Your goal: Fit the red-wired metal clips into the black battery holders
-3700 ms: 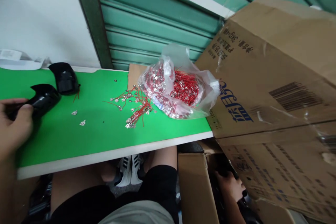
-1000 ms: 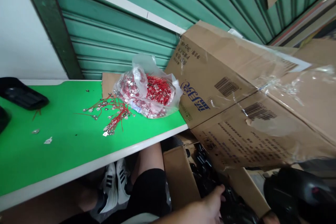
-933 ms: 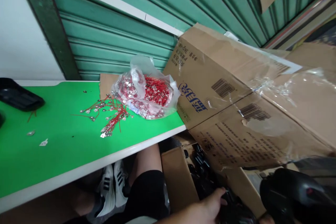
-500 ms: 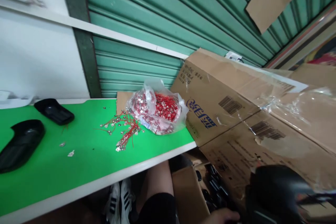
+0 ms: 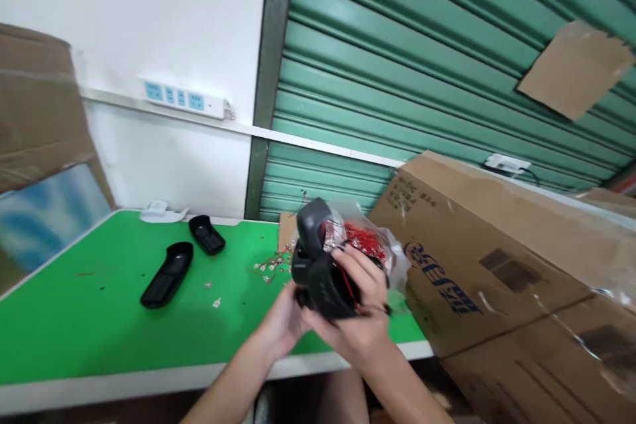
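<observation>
Green tabletop, black casing between hands

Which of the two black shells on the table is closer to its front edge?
The left black shell; the right black shell sits farther back and looks smaller.

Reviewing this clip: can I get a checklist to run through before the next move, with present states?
1. Left hand and right hand both on the black assembly: ok.
2. Inside of the black assembly readable: cannot tell, too blurred.
3. Two curved black pieces lying apart from the hands: ok.
4. Plastic bag of red wires fully visible: not ok, partly hidden.
5. Small metal tab gathered with the wire pile: not ok, lies apart.
</observation>
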`<action>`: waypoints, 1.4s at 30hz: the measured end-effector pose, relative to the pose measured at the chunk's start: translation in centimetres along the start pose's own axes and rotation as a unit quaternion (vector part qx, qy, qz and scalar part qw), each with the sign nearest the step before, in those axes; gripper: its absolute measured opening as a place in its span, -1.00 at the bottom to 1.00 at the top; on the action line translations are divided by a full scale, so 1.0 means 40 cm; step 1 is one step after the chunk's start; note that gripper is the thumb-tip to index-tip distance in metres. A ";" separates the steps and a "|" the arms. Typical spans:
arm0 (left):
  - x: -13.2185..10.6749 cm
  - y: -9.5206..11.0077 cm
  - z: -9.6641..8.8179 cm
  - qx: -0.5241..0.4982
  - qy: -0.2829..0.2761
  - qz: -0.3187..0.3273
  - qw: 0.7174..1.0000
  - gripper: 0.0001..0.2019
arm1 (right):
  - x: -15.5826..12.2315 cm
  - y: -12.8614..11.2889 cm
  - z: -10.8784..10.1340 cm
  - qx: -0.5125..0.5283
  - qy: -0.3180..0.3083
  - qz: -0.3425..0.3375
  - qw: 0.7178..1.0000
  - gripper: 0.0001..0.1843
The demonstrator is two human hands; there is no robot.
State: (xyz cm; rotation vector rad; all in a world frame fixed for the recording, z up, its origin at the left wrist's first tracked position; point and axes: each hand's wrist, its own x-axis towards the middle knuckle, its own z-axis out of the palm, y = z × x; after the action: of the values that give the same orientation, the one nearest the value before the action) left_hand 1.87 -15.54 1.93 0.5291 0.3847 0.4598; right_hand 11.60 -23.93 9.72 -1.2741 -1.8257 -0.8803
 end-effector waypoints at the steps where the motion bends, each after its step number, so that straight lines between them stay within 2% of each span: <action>1: 0.006 0.040 -0.027 0.015 0.021 0.016 1.000 -0.69 | 0.022 0.004 0.055 -0.001 0.002 -0.028 1.000 -0.74; 3: 0.018 0.112 -0.078 0.063 0.047 0.024 0.997 -0.70 | 0.047 0.014 0.152 -0.002 -0.001 -0.034 0.999 -0.97; 6: 0.039 0.198 -0.146 0.181 0.074 0.025 0.980 -0.69 | 0.051 0.027 0.264 0.002 -0.080 -0.027 0.996 -0.93; 9: 0.061 0.251 -0.198 0.258 0.095 0.041 0.961 -0.66 | 0.041 0.037 0.337 0.006 -0.156 -0.027 0.987 -0.88; 12: 0.081 0.273 -0.232 0.304 0.109 0.063 0.944 -0.61 | 0.028 0.041 0.375 -0.007 -0.183 -0.030 0.983 -0.84; 18: 0.098 0.291 -0.277 0.373 0.137 0.097 0.912 -0.60 | -0.011 0.043 0.405 -0.011 -0.209 -0.026 0.978 -0.82; 22: 0.091 0.315 -0.298 0.434 0.176 0.111 0.876 -0.71 | -0.029 0.044 0.419 0.000 -0.230 -0.018 0.973 -0.81; 24: 0.084 0.328 -0.303 0.439 0.189 0.116 0.871 -0.78 | -0.032 0.044 0.424 0.011 -0.243 -0.022 0.970 -0.83; 27: 0.072 0.349 -0.304 0.394 0.199 0.124 0.888 -0.82 | -0.026 0.043 0.429 0.024 -0.271 -0.037 0.962 -0.86; 31: 0.051 0.378 -0.307 0.326 0.231 0.136 0.907 -0.53 | -0.004 0.045 0.431 0.034 -0.312 -0.060 0.947 -0.88; 34: 0.038 0.392 -0.306 0.267 0.228 0.107 0.930 -0.43 | 0.015 0.052 0.434 0.041 -0.337 -0.088 0.936 -0.88; 37: 0.032 0.397 -0.300 0.214 0.218 0.081 0.949 -0.46 | 0.033 0.059 0.434 0.047 -0.347 -0.108 0.931 -0.87; 42: 0.032 0.398 -0.300 0.206 0.224 0.083 0.949 -0.52 | 0.064 0.063 0.425 0.075 -0.366 -0.107 0.921 -0.80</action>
State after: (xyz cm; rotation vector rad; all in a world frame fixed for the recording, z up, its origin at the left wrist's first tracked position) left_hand -7.62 2.02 0.95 0.8698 0.8905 0.6708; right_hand 10.34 -7.69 3.74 -1.4345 -2.5964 -0.3584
